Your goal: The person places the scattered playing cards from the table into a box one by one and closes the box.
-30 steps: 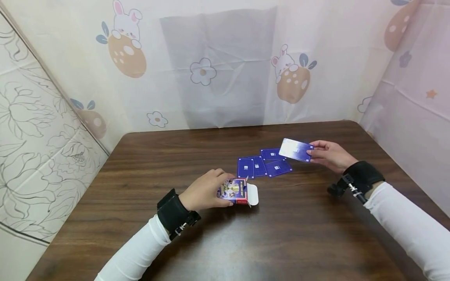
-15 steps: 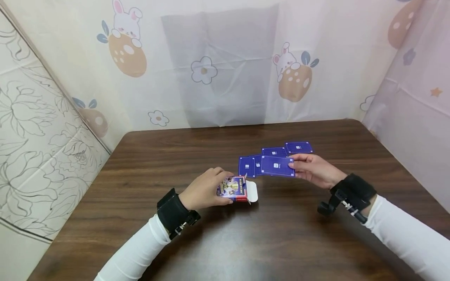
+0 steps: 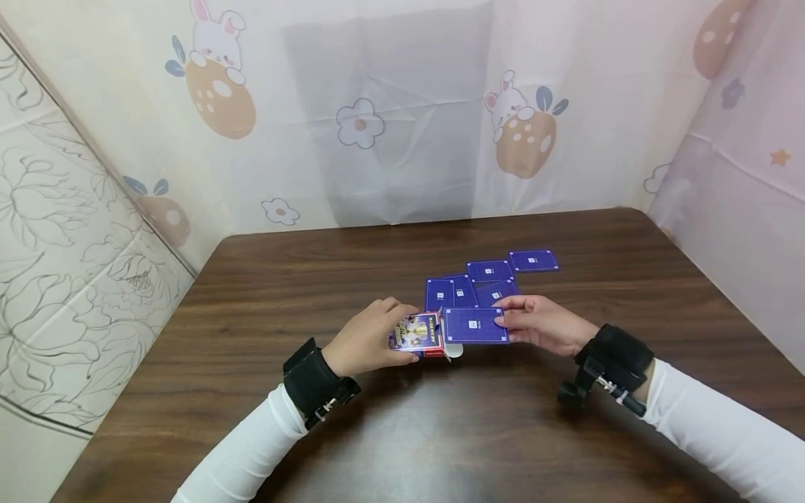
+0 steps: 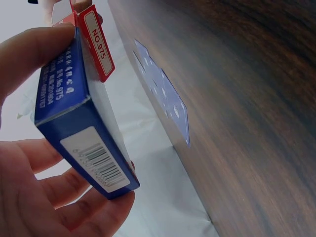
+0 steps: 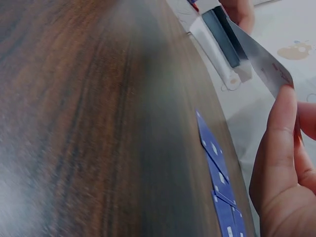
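Note:
My left hand grips a blue and red playing card box with a colourful picture on top, thumb and fingers on its opposite sides. The left wrist view shows the barcode end of this box. Its white end flap stands open to the right. Between thumb and fingers my right hand pinches a blue playing card by its right end. The card's left end is at the box's mouth; in the right wrist view the card slants up against that mouth. I cannot tell whether it is inside.
Just behind the box several blue cards lie overlapping on the brown wooden table. One card lies farther right at the back. A patterned cloth hangs behind the table, and a flower-patterned panel stands at left.
My right hand has carried a card left and nearer, from the back right over the lying cards to the box mouth. The left hand and box have stayed nearly still.

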### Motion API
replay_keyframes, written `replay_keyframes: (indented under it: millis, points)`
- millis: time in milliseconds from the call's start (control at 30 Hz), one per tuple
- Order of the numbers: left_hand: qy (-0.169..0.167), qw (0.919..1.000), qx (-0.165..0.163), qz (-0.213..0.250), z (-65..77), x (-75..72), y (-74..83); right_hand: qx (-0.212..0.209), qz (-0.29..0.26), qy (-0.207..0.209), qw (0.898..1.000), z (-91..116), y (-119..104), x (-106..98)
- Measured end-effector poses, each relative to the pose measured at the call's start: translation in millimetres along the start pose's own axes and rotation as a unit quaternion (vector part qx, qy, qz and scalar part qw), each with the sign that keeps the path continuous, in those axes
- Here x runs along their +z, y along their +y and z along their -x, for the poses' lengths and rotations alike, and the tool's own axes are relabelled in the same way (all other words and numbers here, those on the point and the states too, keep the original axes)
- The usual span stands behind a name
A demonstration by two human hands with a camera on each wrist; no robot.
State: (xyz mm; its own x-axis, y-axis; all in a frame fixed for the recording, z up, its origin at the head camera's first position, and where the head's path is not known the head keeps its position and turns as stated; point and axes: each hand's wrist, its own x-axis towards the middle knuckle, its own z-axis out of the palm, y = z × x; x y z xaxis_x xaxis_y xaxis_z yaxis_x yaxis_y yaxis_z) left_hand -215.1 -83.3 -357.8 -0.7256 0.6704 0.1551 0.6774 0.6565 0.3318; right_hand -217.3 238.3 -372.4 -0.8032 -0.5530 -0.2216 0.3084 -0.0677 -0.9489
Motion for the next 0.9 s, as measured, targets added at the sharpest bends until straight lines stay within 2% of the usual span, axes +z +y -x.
replay_keyframes:
  millis: [167, 467, 633, 900]
  points:
    - [0.001, 1.0000, 0.000, 0.003, 1.4, 0.9, -0.3, 0.016, 0.011, 0.008, 1.000, -3, 2, 4]
    - [0.004, 1.0000, -0.003, -0.004, 3.7, 1.6, -2.4, 0.020, 0.007, 0.004, 1.000, -2, 5, 11]
    - [0.002, 1.0000, -0.001, -0.002, 4.6, 1.6, -3.3, 0.023, 0.025, 0.015, 0.999, -9, 7, 18]
    - [0.004, 0.9999, 0.008, 0.006, 4.4, 3.4, -1.7, 0.027, 0.034, 0.011, 0.999, -19, 6, 31]
